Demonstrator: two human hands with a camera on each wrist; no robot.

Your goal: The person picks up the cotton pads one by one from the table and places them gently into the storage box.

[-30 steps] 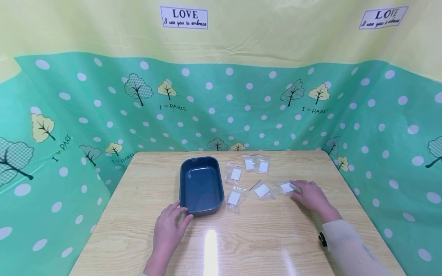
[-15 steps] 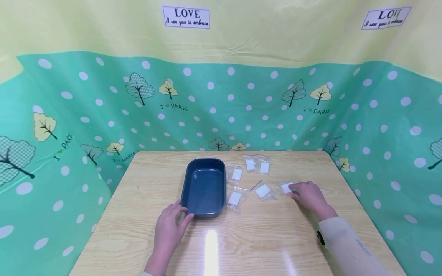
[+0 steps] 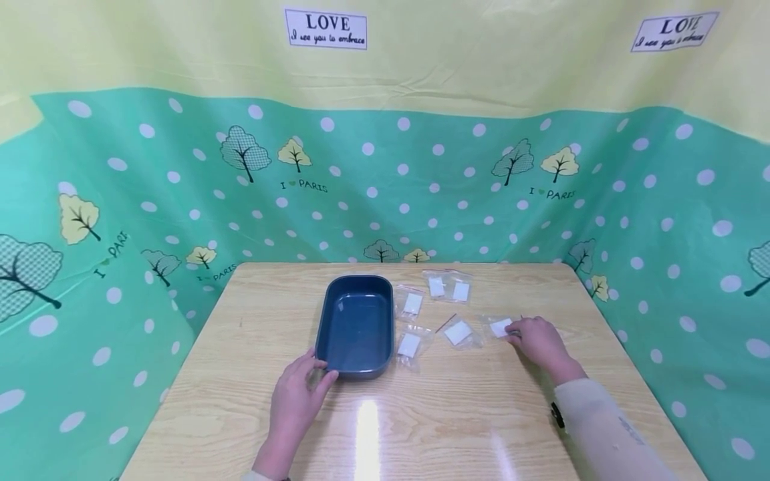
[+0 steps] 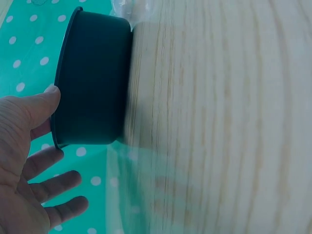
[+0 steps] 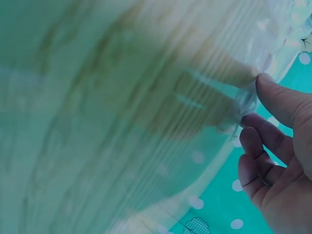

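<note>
The left hand pinches the near left corner of a deep, dark blue rectangular tray. In the left wrist view, the thumb lies on the outside of the rim of the tray and the other fingers spread apart. Over on the right, the right hand pinches the edge of a small clear zip-lock bag with a white rectangle in it. The right wrist view has the bag's crumpled plastic between thumb and forefinger. The tray holds nothing.
Several similar bags lie between tray and right hand: one zip-lock bag is near the held one, another close to the tray's right side. A pair of bags overlaps at the back. Patterned cloth hangs behind the wooden table.
The tray has turned slightly straighter, its far end swinging right towards the bags. The right hand's fingers have shifted a little at the bag's edge. The head view has moved slightly.
</note>
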